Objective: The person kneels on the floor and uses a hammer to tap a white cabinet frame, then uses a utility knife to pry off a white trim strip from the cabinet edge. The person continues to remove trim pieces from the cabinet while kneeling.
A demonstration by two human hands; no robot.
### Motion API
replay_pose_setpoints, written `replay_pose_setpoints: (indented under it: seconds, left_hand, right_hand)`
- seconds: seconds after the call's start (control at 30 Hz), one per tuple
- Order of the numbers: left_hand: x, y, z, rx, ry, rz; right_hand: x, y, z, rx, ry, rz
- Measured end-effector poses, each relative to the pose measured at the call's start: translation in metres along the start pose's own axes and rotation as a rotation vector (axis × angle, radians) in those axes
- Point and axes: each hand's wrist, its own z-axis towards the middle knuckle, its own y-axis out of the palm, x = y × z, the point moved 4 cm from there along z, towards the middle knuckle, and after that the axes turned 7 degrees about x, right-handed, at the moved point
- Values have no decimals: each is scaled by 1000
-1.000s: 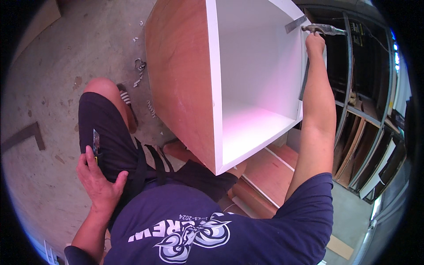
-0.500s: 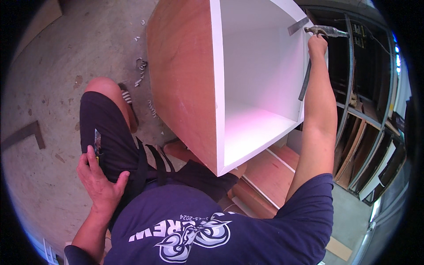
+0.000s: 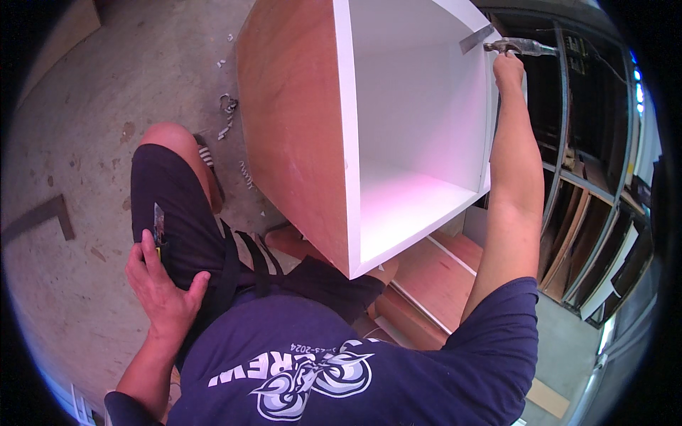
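Observation:
My right hand (image 3: pixel 509 69) is closed on a hammer at the far right corner of a box-like cabinet. The metal hammer head (image 3: pixel 499 46) shows above the fist; my forearm hides the handle. Beside the head is a clear, bottle-like thing (image 3: pixel 536 47). A flat metal strip (image 3: pixel 476 39) lies across the cabinet's white rim (image 3: pixel 353 177). The cabinet is white inside, with a reddish-brown outer side (image 3: pixel 295 128). My left hand (image 3: pixel 167 291) rests on my thigh, thumb spread, fingers over a utility knife (image 3: pixel 159 224); its blade points away and its grip is mostly hidden.
A metal carpenter's square (image 3: pixel 42 216) lies on the concrete floor at left. Curled shavings (image 3: pixel 227 113) lie beside the cabinet. Reddish-brown boards (image 3: pixel 433 284) are under its near right side. A metal rack (image 3: pixel 575 192) with upright panels stands at right.
My right fist has turned and the hammer's dark handle, seen earlier below it, is now behind my forearm. My left hand stays on my thigh with the knife.

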Motion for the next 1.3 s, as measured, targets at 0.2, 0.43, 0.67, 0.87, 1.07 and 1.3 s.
replay_pose_setpoints:
  seconds: [0.2,0.43,0.67,0.87,1.07,1.3]
  left_hand:
    - [4,-1,3,-4,-29,-35]
    - [4,-5,0,56,30,-18]
    - [-1,-2,-7,92,75,-3]
    - [-2,-4,-11,47,126,60]
    - [6,-17,-8,-8,133,-2]
    - [80,-54,82,310,404,187]
  right_hand:
    - [19,-32,-31,140,138,289]
    - [53,-203,-203,-47,399,715]
    - [115,-258,-482,-339,880,1373]
    - [121,-213,-672,-508,1200,1444]
    - [131,-206,-708,-226,1240,1530]
    - [139,-200,-709,-139,1207,1655]
